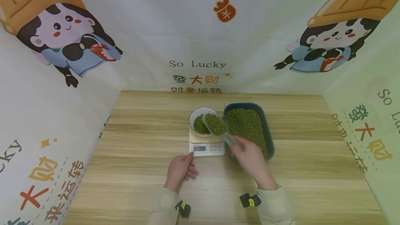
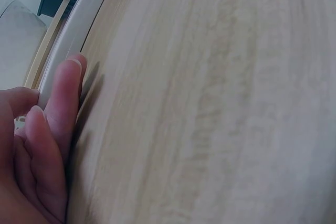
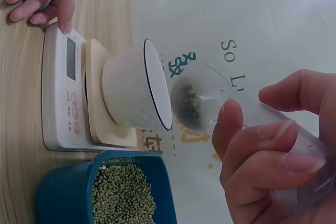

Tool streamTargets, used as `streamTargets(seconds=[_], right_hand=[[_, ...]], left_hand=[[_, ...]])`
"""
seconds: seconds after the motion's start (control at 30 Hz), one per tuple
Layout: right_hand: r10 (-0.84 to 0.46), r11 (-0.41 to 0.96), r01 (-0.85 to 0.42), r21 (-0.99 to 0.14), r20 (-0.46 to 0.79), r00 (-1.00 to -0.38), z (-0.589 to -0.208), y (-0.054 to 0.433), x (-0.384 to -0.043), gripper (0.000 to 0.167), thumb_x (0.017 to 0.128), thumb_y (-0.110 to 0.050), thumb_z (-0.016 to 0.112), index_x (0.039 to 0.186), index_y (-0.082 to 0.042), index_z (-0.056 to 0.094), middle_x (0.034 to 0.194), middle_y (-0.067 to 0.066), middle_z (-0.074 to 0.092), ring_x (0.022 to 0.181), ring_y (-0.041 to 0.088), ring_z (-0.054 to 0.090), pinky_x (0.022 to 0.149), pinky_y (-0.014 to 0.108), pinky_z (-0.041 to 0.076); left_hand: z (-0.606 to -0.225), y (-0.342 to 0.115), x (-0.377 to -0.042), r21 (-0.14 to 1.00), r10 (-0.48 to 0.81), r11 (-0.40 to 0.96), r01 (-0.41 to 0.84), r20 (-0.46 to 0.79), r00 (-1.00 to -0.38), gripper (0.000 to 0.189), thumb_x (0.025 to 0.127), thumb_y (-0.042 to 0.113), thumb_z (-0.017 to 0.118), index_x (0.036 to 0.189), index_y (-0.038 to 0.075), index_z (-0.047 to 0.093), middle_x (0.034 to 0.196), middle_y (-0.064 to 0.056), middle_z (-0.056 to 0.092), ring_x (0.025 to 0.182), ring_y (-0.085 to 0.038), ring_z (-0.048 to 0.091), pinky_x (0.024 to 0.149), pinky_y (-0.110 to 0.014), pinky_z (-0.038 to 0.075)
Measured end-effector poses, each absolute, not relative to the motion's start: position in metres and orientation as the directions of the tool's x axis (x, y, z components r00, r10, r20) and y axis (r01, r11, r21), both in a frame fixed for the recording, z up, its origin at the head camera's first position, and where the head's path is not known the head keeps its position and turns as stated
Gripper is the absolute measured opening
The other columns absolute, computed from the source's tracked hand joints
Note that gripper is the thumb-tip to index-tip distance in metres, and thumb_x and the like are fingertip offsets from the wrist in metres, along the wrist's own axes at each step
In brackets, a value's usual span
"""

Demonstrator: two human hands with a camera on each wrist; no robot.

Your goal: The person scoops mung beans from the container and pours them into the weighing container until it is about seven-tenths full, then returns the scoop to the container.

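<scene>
My right hand [image 1: 250, 157] grips the handle of a clear plastic scoop [image 1: 230, 139] loaded with green mung beans [image 1: 215, 124]. The scoop's front end is held over the rim of a white bowl [image 3: 126, 90], which has more mung beans [image 1: 199, 124] inside. That bowl stands on the cream platform of a white kitchen scale [image 1: 206, 152], whose display [image 1: 199, 148] is lit too faintly to read. At the scale's front left corner, my left hand [image 1: 180, 171] touches the casing with its thumb, the other fingers loosely extended beside it.
To the right of the scale stands a dark blue bin [image 1: 270, 145] filled with mung beans [image 1: 247, 126]. A few stray beans lie on the wooden table [image 1: 143, 141] behind it. Printed cloth [image 1: 150, 37] walls off the back and both sides.
</scene>
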State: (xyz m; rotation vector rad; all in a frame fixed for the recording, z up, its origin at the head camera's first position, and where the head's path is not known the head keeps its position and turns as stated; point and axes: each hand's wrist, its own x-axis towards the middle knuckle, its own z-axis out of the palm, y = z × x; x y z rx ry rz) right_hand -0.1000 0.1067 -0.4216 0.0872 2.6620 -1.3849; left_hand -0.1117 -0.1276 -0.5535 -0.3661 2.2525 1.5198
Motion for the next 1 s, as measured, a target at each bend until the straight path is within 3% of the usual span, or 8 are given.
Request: streamTargets(seconds=[0.53, 1.0], right_hand=[[-0.015, 0.616, 0.1, -0.781, -0.139, -0.99, -0.4253, 0.1039, -0.1009, 0.041, 0.083, -0.02, 0.052, 0.123, -0.014, 0.053, 0.084, 0.002, 0.064, 0.047, 0.015, 0.042, 0.041, 0.029, 0.038], [-0.032, 0.6, 0.091, -0.795, -0.138, -0.99, -0.4264, 0.1043, -0.1, 0.039, 0.084, -0.018, 0.05, 0.122, -0.013, 0.053, 0.078, -0.001, 0.064, 0.043, 0.013, 0.038, 0.039, 0.027, 0.036]], left_hand=[[-0.5544, -0.1282, -0.1121, 0.819, 0.0, 0.385, -0.425, -0.461, -0.888, 0.057, 0.088, 0.056, 0.039, 0.075, 0.004, 0.058, 0.06, -0.005, 0.064, 0.05, -0.02, 0.062, 0.042, -0.03, 0.048], [-0.5542, -0.1278, -0.1113, 0.827, -0.002, 0.374, -0.419, -0.451, -0.893, 0.056, 0.088, 0.055, 0.04, 0.076, 0.004, 0.058, 0.06, -0.005, 0.064, 0.05, -0.019, 0.062, 0.042, -0.029, 0.048]])
